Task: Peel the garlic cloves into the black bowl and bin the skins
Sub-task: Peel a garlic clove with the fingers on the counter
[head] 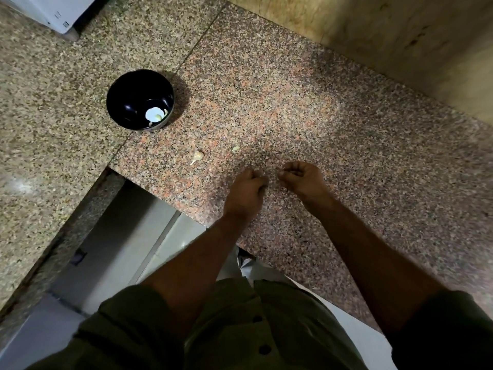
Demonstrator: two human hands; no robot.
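Speckled granite counter [306, 108] holds one unpeeled garlic clove [197, 156] near the black bowl [125, 97]: light, papery, best pinched at its tail, while left hand [246, 189] and right hand [302, 177] curl nearby, contents unclear.

a speckled pattern of pink, grey and black is shown by the granite counter [293, 108], paler and more beige on its left slab. the black bowl [125, 102] is glossy black, with pale white-green garlic pieces [154, 115] seen inside. cream-white is seen on the garlic clove [198, 156]. the shirt [240, 329] is olive green with dark buttons. the wall [400, 36] is mottled tan.
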